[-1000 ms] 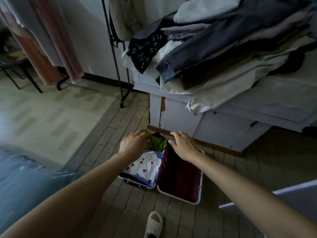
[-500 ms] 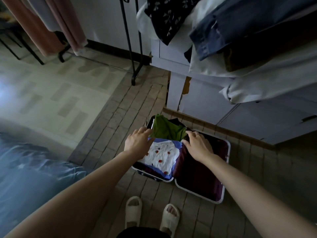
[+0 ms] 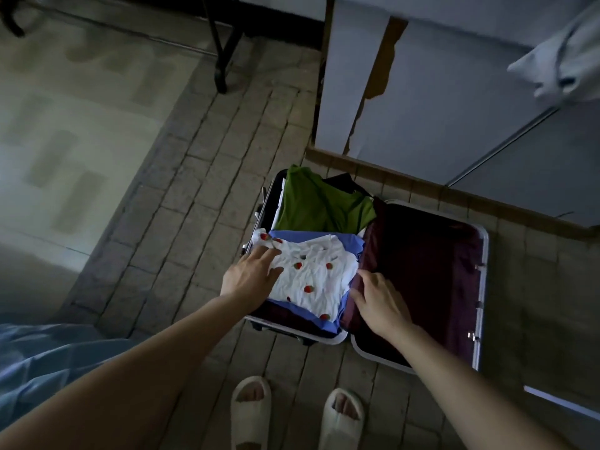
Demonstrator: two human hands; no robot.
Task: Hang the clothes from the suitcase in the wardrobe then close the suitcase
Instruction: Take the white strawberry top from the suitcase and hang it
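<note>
On the brick-patterned floor, just in front of a pale cabinet, the suitcase lies fully open, its two halves side by side with silver rims. Its left half is packed with folded clothes: a green garment sits at the far end, with something dark tucked behind it, and nearer the person a white garment with red strawberry prints lies on top of a blue garment, whose edges show around it. Its right half is lined in dark maroon fabric, which covers whatever may be under it.

Both hands reach down to the white garment. The left hand rests on the garment's left edge with fingers spread and fairly straight, the fingertips lying on the white cloth near its top left corner. The right hand sits at the garment's right edge, along the seam where the two halves of the suitcase meet; its fingers are bent and press down on the maroon lining there, but whether they actually pinch any cloth I cannot tell. Both forearms are bare.

Below the suitcase, a pair of pale slippers shows on the person's feet. A blue bedcover fills the lower left corner. A dark metal rack leg stands on the floor at the top, and a pale cloth hangs over the cabinet at the upper right.
</note>
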